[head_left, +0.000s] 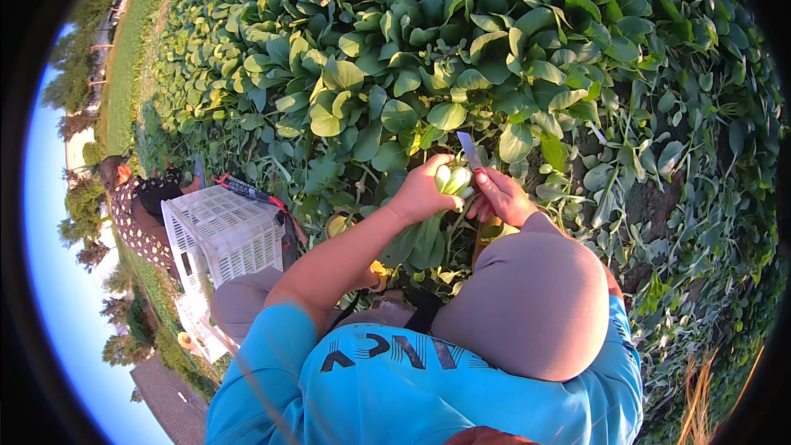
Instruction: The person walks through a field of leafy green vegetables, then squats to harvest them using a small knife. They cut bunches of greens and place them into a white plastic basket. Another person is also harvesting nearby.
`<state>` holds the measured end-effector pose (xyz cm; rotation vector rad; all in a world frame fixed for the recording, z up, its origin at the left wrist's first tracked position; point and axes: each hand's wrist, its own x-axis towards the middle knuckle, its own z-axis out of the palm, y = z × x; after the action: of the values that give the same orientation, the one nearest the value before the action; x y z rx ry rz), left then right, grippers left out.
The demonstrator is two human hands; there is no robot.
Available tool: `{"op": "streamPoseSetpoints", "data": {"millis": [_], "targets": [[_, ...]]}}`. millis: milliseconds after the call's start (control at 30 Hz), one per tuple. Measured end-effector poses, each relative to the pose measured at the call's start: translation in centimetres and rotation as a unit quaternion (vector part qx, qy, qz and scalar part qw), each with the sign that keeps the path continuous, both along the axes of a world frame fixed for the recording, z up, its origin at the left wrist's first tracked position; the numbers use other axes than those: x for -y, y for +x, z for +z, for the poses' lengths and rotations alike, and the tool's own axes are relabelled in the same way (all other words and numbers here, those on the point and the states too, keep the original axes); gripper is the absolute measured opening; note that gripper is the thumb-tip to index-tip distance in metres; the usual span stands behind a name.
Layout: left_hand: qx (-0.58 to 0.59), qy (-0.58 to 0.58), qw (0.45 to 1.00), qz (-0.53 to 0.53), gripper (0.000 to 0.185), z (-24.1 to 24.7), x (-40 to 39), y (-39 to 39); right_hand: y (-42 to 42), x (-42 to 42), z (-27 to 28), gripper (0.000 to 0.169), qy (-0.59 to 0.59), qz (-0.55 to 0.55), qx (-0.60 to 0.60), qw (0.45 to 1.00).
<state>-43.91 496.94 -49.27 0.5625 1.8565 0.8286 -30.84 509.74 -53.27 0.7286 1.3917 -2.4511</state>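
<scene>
My left hand [423,190] is closed around a head of pak choi [456,180]. Its pale green stalk bases point up and away from me, while its leaves hang below my wrist. Close beside it, my right hand [503,198] grips a knife [468,147] by its red handle. The broad, flat blade points up and forward, next to the cut end of the stalks; whether it touches them I cannot tell. Right in front of both hands stand leafy pak choi plants [401,74], dense and rooted in the bed.
White plastic crates [241,241] stand to my left, with a dark strip-like item bearing writing [250,188] across one. Beyond them another person [139,216] bends over the plants. Low, trampled-looking foliage and bare soil [655,210] lie to my right. My bent knee [544,303] is just below my right hand.
</scene>
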Motion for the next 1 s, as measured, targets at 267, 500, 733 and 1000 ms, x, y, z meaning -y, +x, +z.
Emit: {"op": "streamPoseSetpoints", "data": {"millis": [267, 500, 733, 1000], "targets": [[-0.122, -0.181, 0.976, -0.018, 0.084, -2.6, -1.0, -5.6, -1.1, 1.6, -7.2, 0.026, 0.400, 0.046, -0.018, 0.915], [-0.172, -0.112, 0.977, 0.060, 0.082, -4.5, 4.6, -4.9, -6.6, 3.1, -10.7, 0.026, 0.457, 0.078, -0.010, 0.886], [-0.133, -0.099, 0.982, 0.092, 0.082, -4.1, 6.1, -4.1, -7.5, 3.5, -12.4, 0.023, 0.445, 0.090, -0.011, 0.891], [-0.151, -0.081, 0.979, 0.110, 0.078, -4.5, 7.2, -4.5, -10.1, 3.0, -12.8, 0.026, 0.385, 0.178, -0.011, 0.905]]}}
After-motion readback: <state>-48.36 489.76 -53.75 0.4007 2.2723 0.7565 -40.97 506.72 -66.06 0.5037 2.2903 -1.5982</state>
